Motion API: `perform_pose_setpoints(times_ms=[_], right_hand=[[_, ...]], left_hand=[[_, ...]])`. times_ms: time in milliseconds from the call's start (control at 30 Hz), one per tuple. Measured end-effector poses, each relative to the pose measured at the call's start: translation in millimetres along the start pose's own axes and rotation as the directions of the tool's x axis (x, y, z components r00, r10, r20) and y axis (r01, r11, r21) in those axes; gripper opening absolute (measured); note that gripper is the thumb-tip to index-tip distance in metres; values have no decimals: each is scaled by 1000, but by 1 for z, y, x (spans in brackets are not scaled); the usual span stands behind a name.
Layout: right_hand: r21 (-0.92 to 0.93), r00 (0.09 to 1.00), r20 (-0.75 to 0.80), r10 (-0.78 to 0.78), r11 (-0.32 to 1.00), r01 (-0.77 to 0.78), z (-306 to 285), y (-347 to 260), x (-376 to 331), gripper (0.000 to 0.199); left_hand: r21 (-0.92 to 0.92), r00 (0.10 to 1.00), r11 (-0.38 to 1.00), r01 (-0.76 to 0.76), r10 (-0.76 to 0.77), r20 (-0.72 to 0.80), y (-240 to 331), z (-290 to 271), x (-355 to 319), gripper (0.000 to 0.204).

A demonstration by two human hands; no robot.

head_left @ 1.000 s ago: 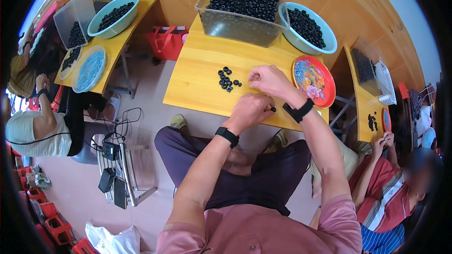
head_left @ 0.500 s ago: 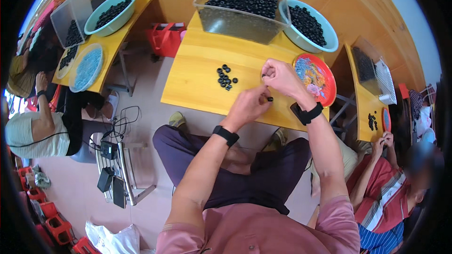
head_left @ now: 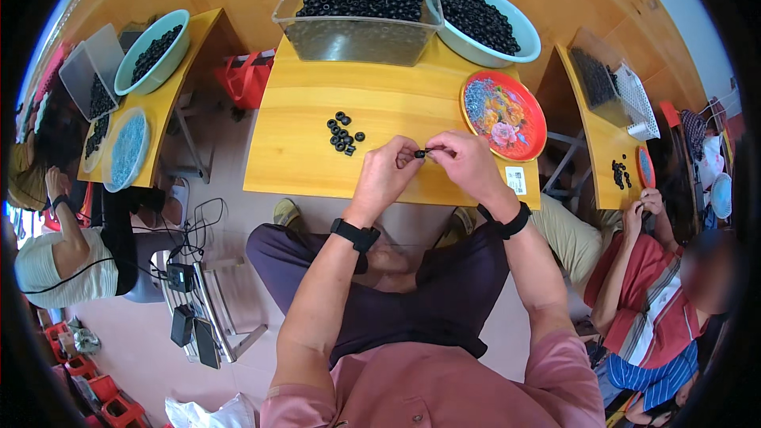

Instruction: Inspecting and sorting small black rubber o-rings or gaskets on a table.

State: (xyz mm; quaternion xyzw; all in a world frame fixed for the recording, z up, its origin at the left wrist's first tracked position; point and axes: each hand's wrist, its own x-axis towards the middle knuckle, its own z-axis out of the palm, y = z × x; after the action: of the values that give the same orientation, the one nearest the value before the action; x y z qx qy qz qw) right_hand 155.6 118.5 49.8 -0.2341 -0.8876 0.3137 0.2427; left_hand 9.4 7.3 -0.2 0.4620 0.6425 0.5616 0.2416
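Head view, looking down over my lap at a yellow wooden table (head_left: 293, 158).

Item 1: my left hand (head_left: 388, 174), centre of the frame, black wristband on the wrist. Thumb and forefinger tips are pinched together on a small black ring (head_left: 419, 154).

Item 2: my right hand (head_left: 468, 162), just right of centre, also with a black wristband. Its fingertips meet the left ones at the same small black ring, closed on its other side. The ring sits between both hands, just above the table's near edge; whether it touches the wood I cannot tell.

Item 3: loose cluster of black rings (head_left: 342, 131), lying on the table left of my hands and a little above them, apart from both.

Item 4: clear plastic tub (head_left: 357, 36), top centre, heaped with black rings.

Item 5: pale green basin (head_left: 519, 47), touching the tub's right side, also full of black rings.

Item 6: red flowered plate (head_left: 504, 115), right of my right hand, near it.

Item 7: another person in a red striped shirt (head_left: 634, 301), lower right, seated at a neighbouring table.

Item 8: person with a white cap (head_left: 55, 269), far left.
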Motion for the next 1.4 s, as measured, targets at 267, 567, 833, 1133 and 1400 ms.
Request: perform_pose_setpoints(times_ms=[267,567,833,1133,1400], right_hand=[[-175,975,11,-223,959,221,6,3,-7,13],[-28,995,-38,-92,995,91,6,-6,-5,11],[-1,1000,1,18,1000,-18,2,-5,-2,14],[40,985,78,155,987,-158,2,-7,3,17],[-7,998,36,51,999,-51,18,-3,5,16]], left_hand=[[21,999,999,36,-36,24,-3,0,1,24],[-97,996,994,59,-52,75,-7,-5,1,22],[-97,981,987,126,-110,158,3,-8,3,24],[-96,986,991,98,-83,148,4,-9,1,19],[-136,980,971,196,-190,53,-3,-4,4,18]])
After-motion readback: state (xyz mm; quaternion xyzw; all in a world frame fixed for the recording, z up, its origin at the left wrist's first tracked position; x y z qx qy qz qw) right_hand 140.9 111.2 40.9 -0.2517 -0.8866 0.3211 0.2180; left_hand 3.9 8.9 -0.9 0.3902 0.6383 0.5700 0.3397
